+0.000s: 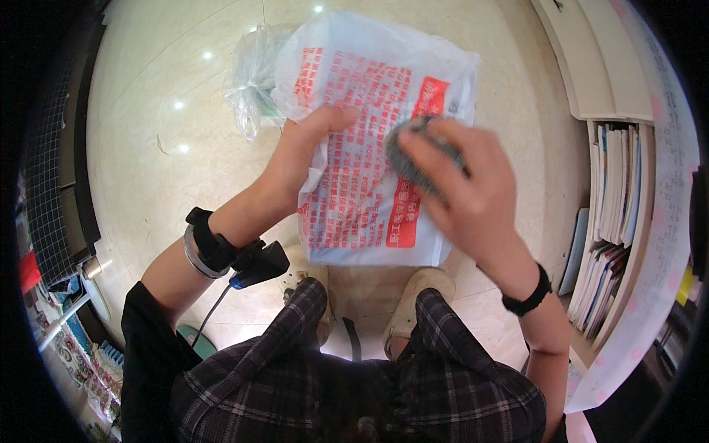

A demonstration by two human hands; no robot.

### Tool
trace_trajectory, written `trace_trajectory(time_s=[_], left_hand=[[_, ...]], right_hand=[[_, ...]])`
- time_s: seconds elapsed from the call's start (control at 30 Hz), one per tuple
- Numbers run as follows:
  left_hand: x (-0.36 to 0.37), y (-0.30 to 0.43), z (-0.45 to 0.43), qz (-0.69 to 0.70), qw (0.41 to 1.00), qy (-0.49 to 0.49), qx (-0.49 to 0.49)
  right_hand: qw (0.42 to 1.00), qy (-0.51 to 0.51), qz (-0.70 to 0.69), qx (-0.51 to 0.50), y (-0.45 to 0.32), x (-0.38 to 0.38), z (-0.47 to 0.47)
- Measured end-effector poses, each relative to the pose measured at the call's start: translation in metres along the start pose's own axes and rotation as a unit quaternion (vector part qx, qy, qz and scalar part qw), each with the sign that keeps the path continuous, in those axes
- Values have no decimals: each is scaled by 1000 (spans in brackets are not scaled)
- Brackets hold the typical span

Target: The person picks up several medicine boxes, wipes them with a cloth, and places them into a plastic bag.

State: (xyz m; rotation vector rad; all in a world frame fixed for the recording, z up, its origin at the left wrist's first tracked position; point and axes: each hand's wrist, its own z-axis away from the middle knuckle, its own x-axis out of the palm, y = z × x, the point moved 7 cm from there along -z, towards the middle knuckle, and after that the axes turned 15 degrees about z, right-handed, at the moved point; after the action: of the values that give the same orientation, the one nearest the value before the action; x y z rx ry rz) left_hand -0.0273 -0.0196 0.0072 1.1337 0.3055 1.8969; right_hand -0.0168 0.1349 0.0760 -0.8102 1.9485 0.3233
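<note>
A white plastic bag (360,221) with red printed writing spreads out in front of me, above the floor. My left hand (310,144) grips its left edge, the thumb lying over the printed face. In my right hand (471,183) is a dark grey-green, rough-textured bundle (412,160), held by the fingers against or just over the bag's right half; the hand is blurred and what the bundle is cannot be told. Beyond my left hand, a knotted clear plastic bag (257,83) with something greenish in it sits on the floor, partly behind the white bag.
Glossy beige floor tiles (183,183) lie beneath. My feet wear light clogs (410,302) just below the bag. On the right stands a cabinet (615,66) with shelves of books (615,183). A dark grid-patterned fabric (55,166) and other household items line the left side.
</note>
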Motion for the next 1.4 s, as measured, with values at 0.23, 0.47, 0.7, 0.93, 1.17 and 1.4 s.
trace_trajectory(time_s=[0.23, 0.47, 0.7, 0.93, 1.17, 1.4], left_hand=[[-20, 3, -9, 54, 997, 47, 4], [-24, 24, -16, 62, 996, 1, 61], [-29, 28, -12, 31, 998, 5, 46], [-28, 8, -14, -5, 1000, -23, 2], [-34, 25, -16, 74, 996, -17, 43], [-43, 46, -20, 68, 992, 6, 110]], right_hand=[[991, -91, -43, -88, -35, 2, 18], [999, -10, -15, 28, 18, -7, 5], [996, -57, -63, 9, 6, -2, 14], [991, 49, -25, 120, 65, 2, -4], [997, 4, -42, 69, 32, 0, 9], [994, -80, -67, 8, 21, 2, 28]])
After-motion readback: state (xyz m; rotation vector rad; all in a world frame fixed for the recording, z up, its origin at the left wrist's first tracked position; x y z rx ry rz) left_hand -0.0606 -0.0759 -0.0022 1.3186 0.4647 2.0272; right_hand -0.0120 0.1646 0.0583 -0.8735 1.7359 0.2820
